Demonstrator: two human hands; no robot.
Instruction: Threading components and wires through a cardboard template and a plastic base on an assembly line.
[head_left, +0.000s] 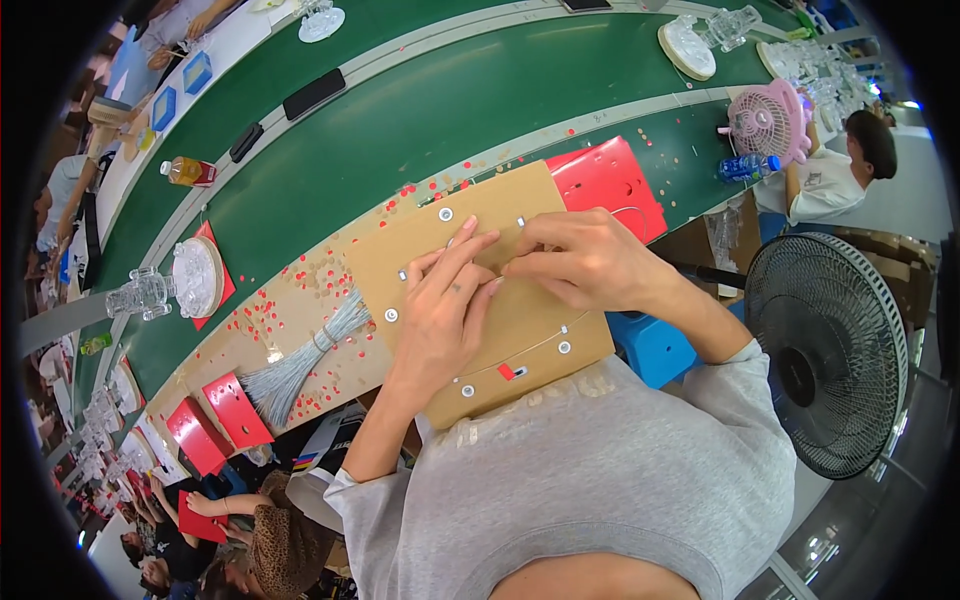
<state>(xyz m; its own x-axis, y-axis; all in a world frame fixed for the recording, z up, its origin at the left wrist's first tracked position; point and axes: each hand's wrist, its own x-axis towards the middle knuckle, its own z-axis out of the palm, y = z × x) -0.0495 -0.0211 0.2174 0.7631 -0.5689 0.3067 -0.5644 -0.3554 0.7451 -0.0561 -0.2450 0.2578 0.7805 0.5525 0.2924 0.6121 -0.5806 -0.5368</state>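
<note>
A brown cardboard panel (545,300) lies tilted in front of me, its near edge against my grey shirt. Round metal eyelets (564,348) and small slots dot its face, and a thin wire (520,350) runs across the near part. A small red piece (506,371) shows by one slot. My left hand (450,300) rests on the panel with its fingers stretched out. Beside it, my right hand (590,262) is closed in a pinch just above the panel; what its fingertips hold is too small to make out.
A tied bundle of grey wires (300,360) lies left of the panel among red and brown paper dots. Glossy red sheets (615,185) sit behind it. A green conveyor belt (420,120) curves beyond. To the right stand a black fan (830,350) and a pink fan (768,122).
</note>
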